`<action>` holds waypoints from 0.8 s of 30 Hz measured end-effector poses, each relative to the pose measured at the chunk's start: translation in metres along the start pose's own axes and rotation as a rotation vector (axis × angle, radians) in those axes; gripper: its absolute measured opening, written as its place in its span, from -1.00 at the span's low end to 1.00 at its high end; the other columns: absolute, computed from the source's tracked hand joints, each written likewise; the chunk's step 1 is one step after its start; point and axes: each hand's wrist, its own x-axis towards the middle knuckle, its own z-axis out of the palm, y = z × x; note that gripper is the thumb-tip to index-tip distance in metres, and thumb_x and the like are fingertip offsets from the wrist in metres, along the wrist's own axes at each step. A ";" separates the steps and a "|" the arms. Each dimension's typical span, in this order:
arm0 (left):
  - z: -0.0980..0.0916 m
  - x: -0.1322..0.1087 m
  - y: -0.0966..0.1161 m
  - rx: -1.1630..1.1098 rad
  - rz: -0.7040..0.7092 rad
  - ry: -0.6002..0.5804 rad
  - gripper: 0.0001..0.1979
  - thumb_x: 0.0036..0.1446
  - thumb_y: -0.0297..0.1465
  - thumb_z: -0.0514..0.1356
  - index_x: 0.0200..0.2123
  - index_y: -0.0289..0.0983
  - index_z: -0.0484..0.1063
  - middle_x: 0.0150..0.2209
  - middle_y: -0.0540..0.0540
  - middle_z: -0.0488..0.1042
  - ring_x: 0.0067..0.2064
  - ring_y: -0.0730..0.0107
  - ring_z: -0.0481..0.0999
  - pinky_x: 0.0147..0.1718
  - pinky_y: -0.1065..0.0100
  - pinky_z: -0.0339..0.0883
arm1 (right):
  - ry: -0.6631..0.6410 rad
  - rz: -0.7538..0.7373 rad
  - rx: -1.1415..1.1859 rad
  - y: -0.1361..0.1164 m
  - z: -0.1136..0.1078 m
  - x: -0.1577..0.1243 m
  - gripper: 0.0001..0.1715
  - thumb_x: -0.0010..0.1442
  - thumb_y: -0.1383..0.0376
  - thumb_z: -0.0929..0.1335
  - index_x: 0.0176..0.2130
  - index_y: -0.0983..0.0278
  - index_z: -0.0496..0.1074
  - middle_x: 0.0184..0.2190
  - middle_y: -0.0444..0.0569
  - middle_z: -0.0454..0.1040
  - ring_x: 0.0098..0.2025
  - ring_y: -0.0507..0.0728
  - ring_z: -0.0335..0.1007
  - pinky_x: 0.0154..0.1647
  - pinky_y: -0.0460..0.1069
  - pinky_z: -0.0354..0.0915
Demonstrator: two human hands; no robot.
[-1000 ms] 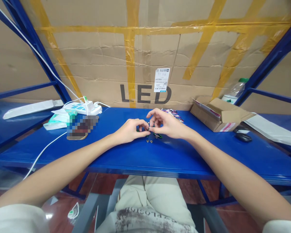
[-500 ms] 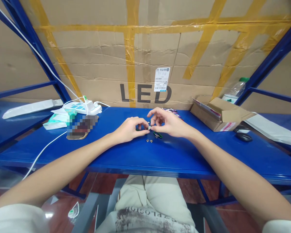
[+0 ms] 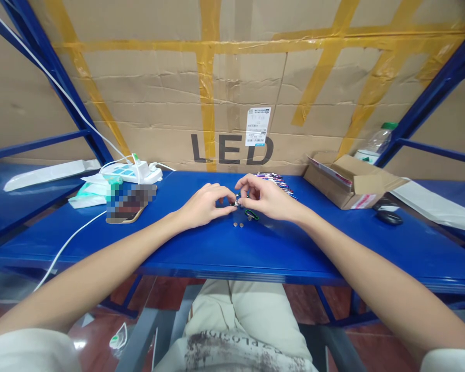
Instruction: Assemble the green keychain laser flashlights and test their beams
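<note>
- Here, the left hand [image 3: 205,206] and right hand [image 3: 267,198] pinch a small shiny piece [image 3: 236,203] above the desk's [image 3: 201,253] middle.
- Two round discs [image 3: 241,225] lie nearer its front edge.
- Slim sticks [image 3: 281,185] lie toward its back edge.

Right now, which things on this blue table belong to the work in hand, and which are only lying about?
Likely in use: small piece between left hand and right hand; green clip and two small discs close by.

Probably lying about: phone; power strip; open box; mouse.
</note>
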 end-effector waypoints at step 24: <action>0.002 0.006 -0.021 -0.262 -0.315 0.178 -0.66 0.16 -0.11 0.42 -0.19 -0.27 0.64 -0.26 -0.09 0.68 -0.36 0.38 0.47 -0.31 0.32 0.35 | -0.399 0.047 -0.161 -0.012 0.000 -0.005 -0.71 0.18 0.38 0.49 -0.16 0.17 0.36 -0.22 -0.15 0.65 -0.33 0.08 0.45 -0.31 -0.02 0.31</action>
